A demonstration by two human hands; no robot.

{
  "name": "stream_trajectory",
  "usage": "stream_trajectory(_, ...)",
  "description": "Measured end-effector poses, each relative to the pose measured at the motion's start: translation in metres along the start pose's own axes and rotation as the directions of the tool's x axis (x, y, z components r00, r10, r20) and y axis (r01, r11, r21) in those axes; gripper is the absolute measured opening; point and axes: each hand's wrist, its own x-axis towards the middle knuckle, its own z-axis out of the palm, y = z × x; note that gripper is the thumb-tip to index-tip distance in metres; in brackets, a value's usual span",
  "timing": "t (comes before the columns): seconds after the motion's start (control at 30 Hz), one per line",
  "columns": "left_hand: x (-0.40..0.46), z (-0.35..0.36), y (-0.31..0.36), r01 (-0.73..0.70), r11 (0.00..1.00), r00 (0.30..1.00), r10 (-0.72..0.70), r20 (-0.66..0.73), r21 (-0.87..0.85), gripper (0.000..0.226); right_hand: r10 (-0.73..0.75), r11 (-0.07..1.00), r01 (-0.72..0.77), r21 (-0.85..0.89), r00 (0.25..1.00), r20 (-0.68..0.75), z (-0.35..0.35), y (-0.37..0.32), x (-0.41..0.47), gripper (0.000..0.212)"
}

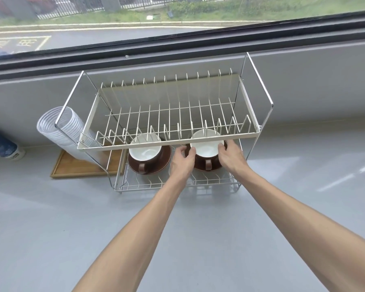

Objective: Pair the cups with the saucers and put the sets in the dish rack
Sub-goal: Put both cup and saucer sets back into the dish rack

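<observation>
A two-tier wire dish rack (169, 142) stands on the grey counter below the window. On its lower tier sit two brown cups with white insides, each on a brown saucer. The left cup (145, 153) rests on its saucer (164, 160), untouched. The right cup (207, 147) stands on the right saucer (214, 168). My left hand (182, 162) curls against the right set's left side, and my right hand (232, 155) holds its right side. The upper tier's front rail hides part of both cups.
A stack of clear plastic cups (61, 128) lies on its side left of the rack, over a wooden tray (80, 167). A blue and white object (2, 147) lies at the far left. The window frame (177, 45) runs behind the rack.
</observation>
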Motion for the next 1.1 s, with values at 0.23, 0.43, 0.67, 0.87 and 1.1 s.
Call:
stream_trajectory(0.23, -0.026, -0.075, -0.01, -0.166, 0.972, 0.948, 0.204, -0.243, 0.169, 0.028, -0.416, 0.898, 0.388, -0.206, 0.902, -0.118, 0.021, -0.03, -0.039, 0.042)
stream_trajectory(0.43, -0.007, -0.133, -0.028, -0.135, 0.981, 0.892, 0.182, -0.413, 0.14, 0.027, -0.424, 0.902, 0.42, -0.101, 0.906, -0.012, 0.057, -0.066, -0.053, 0.038)
stream_trajectory(0.67, 0.03, -0.149, -0.045, 0.013, 1.0, 0.956, -0.007, -0.292, 0.017, 0.053, -0.134, 0.989, 0.119, 0.086, 0.973, 0.188, 0.096, -0.093, -0.045, 0.052)
stream_trajectory(0.87, 0.043, -0.144, -0.044, 0.022, 0.999, 0.977, -0.028, -0.209, -0.033, 0.046, -0.011, 0.989, -0.026, 0.148, 0.97, 0.245, 0.114, -0.097, -0.036, 0.056)
stream_trajectory(1.1, 0.044, -0.144, -0.052, 0.002, 0.999, 0.977, -0.01, -0.214, -0.038, 0.047, 0.004, 0.987, -0.041, 0.156, 0.973, 0.233, 0.124, -0.097, -0.033, 0.047)
